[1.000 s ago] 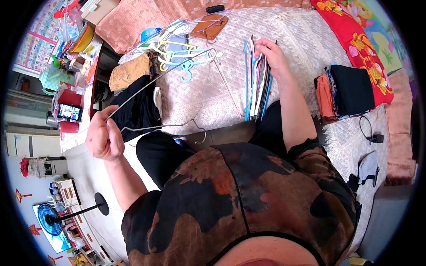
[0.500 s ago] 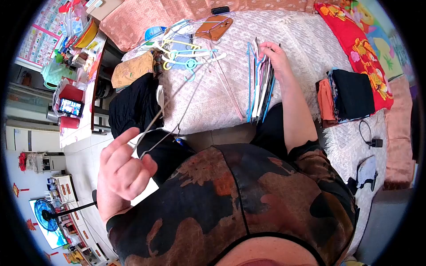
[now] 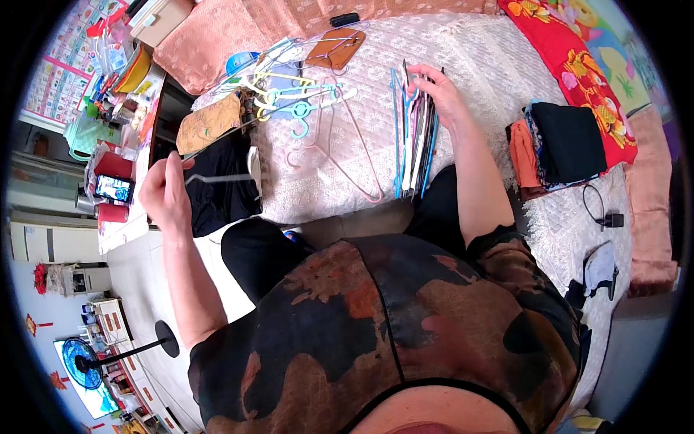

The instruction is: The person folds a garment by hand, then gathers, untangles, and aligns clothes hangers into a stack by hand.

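Two bare hands hold hangers. The right hand [image 3: 436, 95] has its fingers curled and closed on the top of an upright-looking bundle [image 3: 416, 145] at the edge of a bed [image 3: 477, 65]. Left of the bundle, the left hand [image 3: 166, 192] pinches a blurred wire hanger [image 3: 228, 178], fingers together. Loose hangers [image 3: 300, 92] lie left of the bundle; folded clothes [image 3: 571, 143] sit right of it.

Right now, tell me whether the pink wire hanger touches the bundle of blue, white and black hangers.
Apart. The head view shows white quilted bed cover between the pink wire hanger and the bundle, a narrow gap at the hanger's lower corner.
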Motion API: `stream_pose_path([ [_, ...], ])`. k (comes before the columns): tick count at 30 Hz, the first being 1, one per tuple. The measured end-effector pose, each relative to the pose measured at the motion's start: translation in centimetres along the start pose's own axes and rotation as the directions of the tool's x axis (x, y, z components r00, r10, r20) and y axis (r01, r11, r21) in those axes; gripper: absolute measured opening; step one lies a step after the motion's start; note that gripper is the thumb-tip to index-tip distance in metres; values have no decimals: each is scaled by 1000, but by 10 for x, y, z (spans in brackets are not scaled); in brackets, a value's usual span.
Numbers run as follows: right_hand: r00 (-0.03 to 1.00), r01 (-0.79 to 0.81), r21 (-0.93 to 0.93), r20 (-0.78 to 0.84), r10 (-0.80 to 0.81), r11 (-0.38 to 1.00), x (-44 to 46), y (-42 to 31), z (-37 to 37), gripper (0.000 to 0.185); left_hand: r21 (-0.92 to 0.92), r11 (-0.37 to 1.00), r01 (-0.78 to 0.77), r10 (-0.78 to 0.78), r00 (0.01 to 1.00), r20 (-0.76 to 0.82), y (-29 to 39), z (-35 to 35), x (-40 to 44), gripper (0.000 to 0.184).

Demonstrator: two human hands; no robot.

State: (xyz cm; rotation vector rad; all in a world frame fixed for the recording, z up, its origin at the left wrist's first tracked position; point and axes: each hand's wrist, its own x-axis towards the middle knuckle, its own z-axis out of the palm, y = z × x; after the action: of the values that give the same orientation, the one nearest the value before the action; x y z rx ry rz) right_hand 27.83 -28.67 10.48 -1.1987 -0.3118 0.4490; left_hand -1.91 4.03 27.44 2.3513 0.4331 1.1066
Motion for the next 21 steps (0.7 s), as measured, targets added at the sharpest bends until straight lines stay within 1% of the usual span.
stream_pose_path([
  [1,1000,-3,-10,-11,3,1000,-1,-1,-2,27,-245,957,156,-151,988,42,-20,10,4,38],
  [2,1000,-6,-21,-22,5,1000,-3,-1,-4,30,-466,830,306,-283,952,120,-37,22,6,37],
  [3,1000,-2,-20,-26,2,1000,-5,-4,-5,30,-505,735,452,-419,889,185,-42,35,4,29],
  [4,999,-22,-16,-42,22,1000,-8,-7,-5,31,-524,655,544,-454,838,301,-56,45,0,29],
  [6,997,-40,-11,-66,39,999,-10,-8,-8,32,-538,428,726,-488,687,539,-76,70,-11,26],
  [8,999,-21,3,-38,21,1000,-9,-6,-14,34,-449,247,859,-565,504,653,-72,98,-27,27],
  [10,998,-23,19,-59,24,1000,-10,-5,-17,35,-344,113,932,-576,343,742,-101,132,-52,27],
  [11,999,-17,14,-49,17,1000,-11,-6,-18,36,-292,96,952,-558,294,776,-98,144,-61,25],
  [12,999,-12,9,-40,12,1000,-11,-5,-19,37,-291,37,956,-519,267,812,-109,154,-69,24],
  [14,999,-16,22,-49,17,1000,-14,-8,-19,35,-327,15,945,-503,290,814,-121,165,-73,25],
  [16,1000,-15,14,2,15,1000,-16,-11,-19,35,-338,36,941,-481,312,819,-126,166,-70,24],
  [17,999,-35,9,1,35,999,-16,-13,-19,36,-378,72,923,-485,364,795,-128,165,-67,22],
  [18,999,-33,11,-7,33,999,-16,-15,-19,36,-400,78,913,-536,377,756,-122,161,-59,20],
  [20,999,-17,59,42,15,998,-17,-15,-19,37,-467,204,860,-515,500,697,-107,146,-38,20],
  [21,998,4,54,66,-7,999,-15,-11,-22,39,-510,250,823,-453,565,690,-109,137,-27,20],
])
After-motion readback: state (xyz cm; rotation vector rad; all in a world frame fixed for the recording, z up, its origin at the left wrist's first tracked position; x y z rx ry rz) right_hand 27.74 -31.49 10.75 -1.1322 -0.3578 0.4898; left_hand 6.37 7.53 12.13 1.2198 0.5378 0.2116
